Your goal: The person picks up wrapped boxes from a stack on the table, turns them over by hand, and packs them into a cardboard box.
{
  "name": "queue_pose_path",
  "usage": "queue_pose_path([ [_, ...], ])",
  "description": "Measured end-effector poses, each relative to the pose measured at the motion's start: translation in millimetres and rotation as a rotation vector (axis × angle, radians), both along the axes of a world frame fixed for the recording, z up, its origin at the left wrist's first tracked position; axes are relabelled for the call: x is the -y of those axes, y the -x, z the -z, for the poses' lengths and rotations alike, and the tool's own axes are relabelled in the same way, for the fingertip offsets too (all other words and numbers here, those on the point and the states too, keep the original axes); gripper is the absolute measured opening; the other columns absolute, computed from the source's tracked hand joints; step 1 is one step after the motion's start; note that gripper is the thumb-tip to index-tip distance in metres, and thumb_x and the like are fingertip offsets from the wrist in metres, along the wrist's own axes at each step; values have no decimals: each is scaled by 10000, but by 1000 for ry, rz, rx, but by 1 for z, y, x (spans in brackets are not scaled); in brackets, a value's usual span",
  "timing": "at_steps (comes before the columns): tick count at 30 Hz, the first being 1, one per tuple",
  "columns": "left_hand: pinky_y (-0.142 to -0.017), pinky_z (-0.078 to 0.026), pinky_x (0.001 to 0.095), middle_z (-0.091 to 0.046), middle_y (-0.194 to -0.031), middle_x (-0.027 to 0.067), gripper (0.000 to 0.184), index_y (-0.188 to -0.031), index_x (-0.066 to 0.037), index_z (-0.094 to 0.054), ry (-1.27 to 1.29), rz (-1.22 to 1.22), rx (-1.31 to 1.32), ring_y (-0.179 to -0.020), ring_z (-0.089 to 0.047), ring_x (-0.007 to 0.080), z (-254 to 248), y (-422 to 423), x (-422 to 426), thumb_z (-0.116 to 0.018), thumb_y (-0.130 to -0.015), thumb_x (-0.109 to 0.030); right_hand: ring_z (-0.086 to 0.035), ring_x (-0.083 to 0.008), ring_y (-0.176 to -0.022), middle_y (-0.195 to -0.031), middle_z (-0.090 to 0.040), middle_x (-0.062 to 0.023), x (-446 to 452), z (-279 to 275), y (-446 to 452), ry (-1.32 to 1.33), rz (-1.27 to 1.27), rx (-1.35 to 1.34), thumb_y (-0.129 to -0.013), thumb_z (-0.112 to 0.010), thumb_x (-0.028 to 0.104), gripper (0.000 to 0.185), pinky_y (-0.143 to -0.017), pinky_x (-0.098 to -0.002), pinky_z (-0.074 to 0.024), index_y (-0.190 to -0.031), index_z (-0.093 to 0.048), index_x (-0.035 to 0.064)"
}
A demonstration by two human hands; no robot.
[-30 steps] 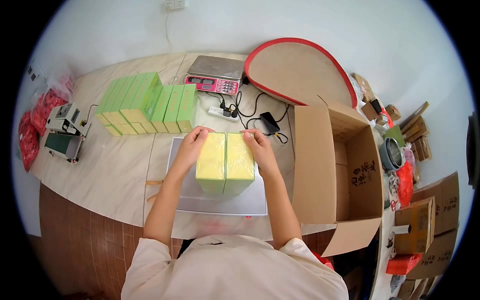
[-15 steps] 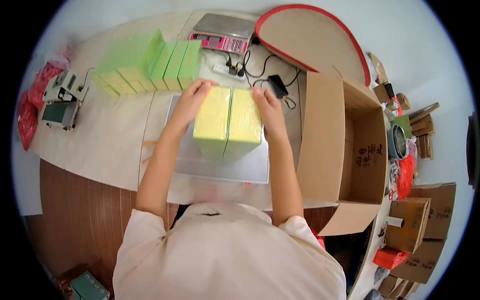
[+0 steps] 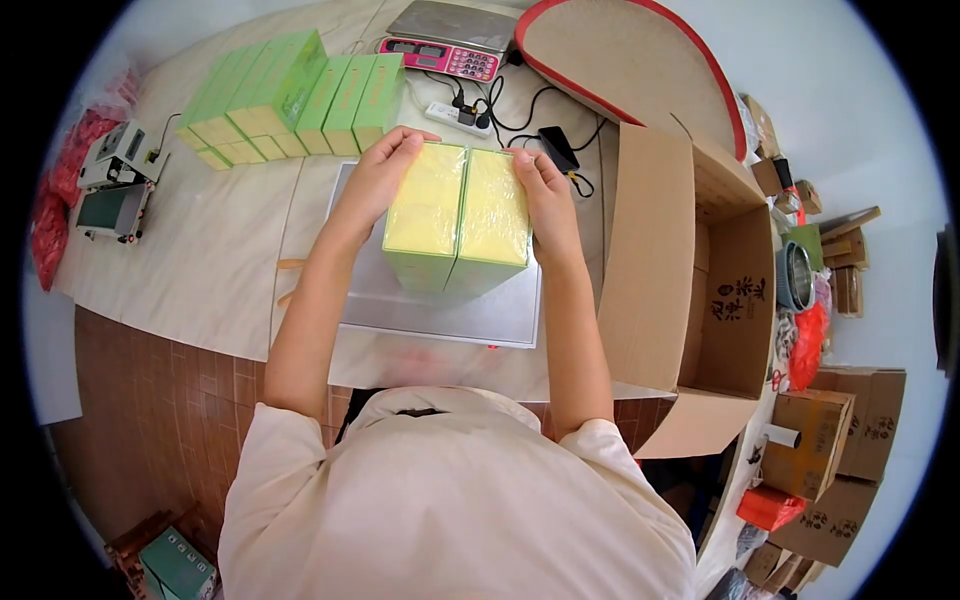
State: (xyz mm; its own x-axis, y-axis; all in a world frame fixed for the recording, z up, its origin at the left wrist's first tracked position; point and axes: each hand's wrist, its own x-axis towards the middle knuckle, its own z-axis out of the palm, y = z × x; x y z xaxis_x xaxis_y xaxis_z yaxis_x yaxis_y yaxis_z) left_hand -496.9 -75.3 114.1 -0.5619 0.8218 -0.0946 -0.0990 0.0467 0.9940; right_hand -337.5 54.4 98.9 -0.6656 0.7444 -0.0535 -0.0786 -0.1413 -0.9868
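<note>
Two green boxes with yellow tops under shiny clear film stand side by side, a narrow gap between the left box (image 3: 424, 205) and the right box (image 3: 494, 210). My left hand (image 3: 388, 172) grips the outer far corner of the left one, thumb near its top edge. On the opposite side my right hand (image 3: 546, 192) presses the right box, fingers at its far corner. Both palms squeeze the pair together. Beneath them is a flat silver-grey panel (image 3: 440, 325) on the table; whether the boxes touch it I cannot tell.
An open cardboard carton (image 3: 645, 260) stands on the right. Several more green boxes (image 3: 275, 95) line up at the back left. Behind are a pink-fronted scale (image 3: 450, 58), a power strip (image 3: 458, 118) with cables and a phone (image 3: 558, 148). A small machine (image 3: 115, 180) sits far left.
The whole view has shifted slightly, with the table things higher in the picture. The two boxes look a little larger, and both hands keep the same hold on them.
</note>
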Motion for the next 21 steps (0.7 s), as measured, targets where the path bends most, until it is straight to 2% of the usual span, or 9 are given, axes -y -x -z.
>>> queue_pose_path([
  [4,-733,-465,226,-621,-882,-9,305,-1042,-57,-597,-32,3,-13,-802,-575,61,7,5,-1,-447,-994,-319,-495,-62,-772,-844,-591,12,4,-6,0,-25,21,41,-962,-511,338,335,-697,-227,-404,-1048,-626,35],
  [7,-859,-425,261,-626,-1017,45,406,-1129,-54,-600,22,17,58,-951,-561,116,15,6,2,-416,-992,-389,-520,-86,-844,-951,-600,-22,5,-4,-3,32,-10,61,-975,-466,364,386,-770,-239,-417,-1107,-604,28],
  [9,-1011,-342,298,-566,-1243,118,564,-1264,-3,-529,43,-67,245,-1161,-497,184,26,1,8,-356,-991,-464,-539,-113,-936,-1102,-583,-63,4,18,-7,123,117,118,-989,-407,379,449,-864,-254,-414,-1203,-549,10],
  [11,-1083,-261,312,-467,-1374,153,672,-1338,49,-440,18,-36,251,-1274,-410,217,40,-5,15,-297,-991,-509,-549,-133,-1006,-1210,-549,-84,2,48,-14,217,24,55,-998,-383,364,484,-901,-264,-425,-1290,-478,-9],
  [13,-1077,-276,315,-474,-1364,160,691,-1331,52,-444,51,50,91,-1270,-416,224,80,-1,25,-257,-995,-522,-554,-134,-1022,-1187,-568,-87,4,92,-29,81,-47,137,-1003,-373,346,482,-877,-261,-448,-1318,-451,-11],
  [15,-1083,-265,323,-481,-1353,172,682,-1306,62,-463,274,145,-100,-1286,-401,242,117,-5,40,-234,-1002,-505,-562,-138,-1058,-1226,-567,-83,-3,117,-40,326,-136,195,-1001,-391,220,409,-878,-259,-463,-1344,-451,4],
  [16,-1083,-265,323,-481,-1353,172,682,-1306,62,-463,258,107,-89,-1286,-401,242,107,-14,47,-234,-1002,-505,-561,-139,-1061,-1229,-566,-82,-3,121,-41,356,-177,211,-999,-393,210,406,-880,-260,-463,-1345,-451,5],
  [18,-1094,-243,324,-443,-1380,201,688,-1320,78,-427,196,113,256,-1317,-367,266,86,-34,59,-203,-1007,-491,-561,-139,-1066,-1236,-564,-81,-5,120,-38,369,-255,244,-995,-396,190,401,-885,-260,-462,-1347,-452,8],
  [21,-1124,-177,350,-301,-1449,270,708,-1395,96,-265,69,-36,137,-1378,-249,338,124,-45,72,-228,-1002,-491,-561,-140,-1075,-1246,-562,-79,-2,100,-26,355,-386,275,-989,-400,161,395,-891,-261,-462,-1351,-453,12],
])
